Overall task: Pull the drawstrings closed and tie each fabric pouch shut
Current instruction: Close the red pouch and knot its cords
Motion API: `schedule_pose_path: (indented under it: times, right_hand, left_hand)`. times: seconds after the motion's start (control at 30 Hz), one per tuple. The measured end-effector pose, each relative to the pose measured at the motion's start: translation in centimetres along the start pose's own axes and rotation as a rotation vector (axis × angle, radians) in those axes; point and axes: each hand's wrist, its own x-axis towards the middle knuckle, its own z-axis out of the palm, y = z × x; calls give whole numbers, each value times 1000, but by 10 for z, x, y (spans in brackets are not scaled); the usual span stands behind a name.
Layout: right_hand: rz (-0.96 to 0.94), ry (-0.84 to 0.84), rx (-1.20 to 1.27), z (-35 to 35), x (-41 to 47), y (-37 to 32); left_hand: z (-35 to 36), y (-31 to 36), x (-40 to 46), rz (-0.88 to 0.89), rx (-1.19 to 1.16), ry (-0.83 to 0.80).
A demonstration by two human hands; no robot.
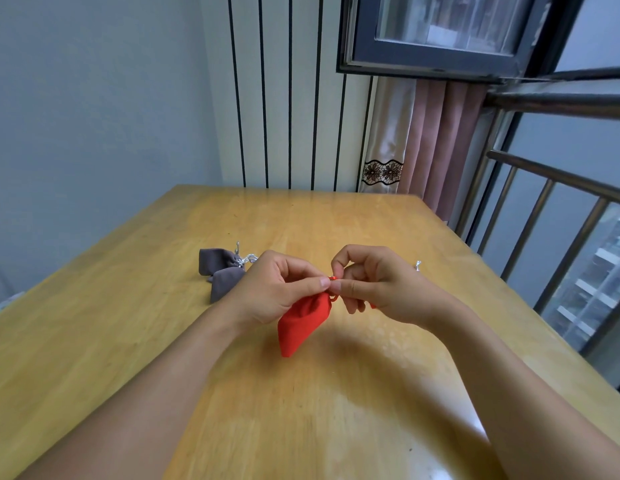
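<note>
A red fabric pouch (301, 323) hangs above the wooden table (301, 410), its neck gathered. My left hand (277, 289) pinches the pouch's neck between thumb and fingers. My right hand (374, 285) pinches the red drawstring (332, 278) right at the neck; a bit of red cord shows below that hand. Two grey pouches (221, 271) with silver drawstrings lie on the table to the left, behind my left hand, their necks drawn together.
A silver cord end (418, 265) sticks up behind my right hand; what it belongs to is hidden. A metal railing (544, 209) runs along the table's right side. Curtain and striped wall stand behind the far edge.
</note>
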Motion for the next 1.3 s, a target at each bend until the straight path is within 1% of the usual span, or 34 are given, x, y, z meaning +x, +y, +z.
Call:
schedule_pose_path:
  times: [0.1,0.27,0.47,0.53,0.63,0.73,0.83,0.93,1.17,1.23,1.3]
  right_hand:
    - [19,-8,80,-2,-2,-3]
    - [35,14,271,0,-3,-4]
    - [22,-45,516,1,2,4]
    - [16,-55,553,2,2,3]
    - [8,-24,577,5,2,1]
    - [-26,57,539,7,4,-2]
    - [-43,159,349,5,4,0]
    - [-32,174,225,5,6,3]
    - [-53,220,120,7,4,-1]
    - [-88,253,65,10,5,0]
    - [-115,323,32,14,7,3]
  left_hand:
    - [-1,2,0,-30,-16,-23]
    - [2,7,-2,-99,-278,-52]
    - [8,11,-4,-175,-520,29]
    - [10,11,-4,-193,-587,49]
    - [12,11,-4,-211,-620,59]
    - [11,10,-5,-217,-633,51]
    - [9,10,-6,-222,-582,58]
    - [6,9,-4,-234,-569,69]
    - [7,10,-4,-224,-524,87]
    - [9,10,-4,-224,-506,111]
    - [10,9,-5,-220,-515,117]
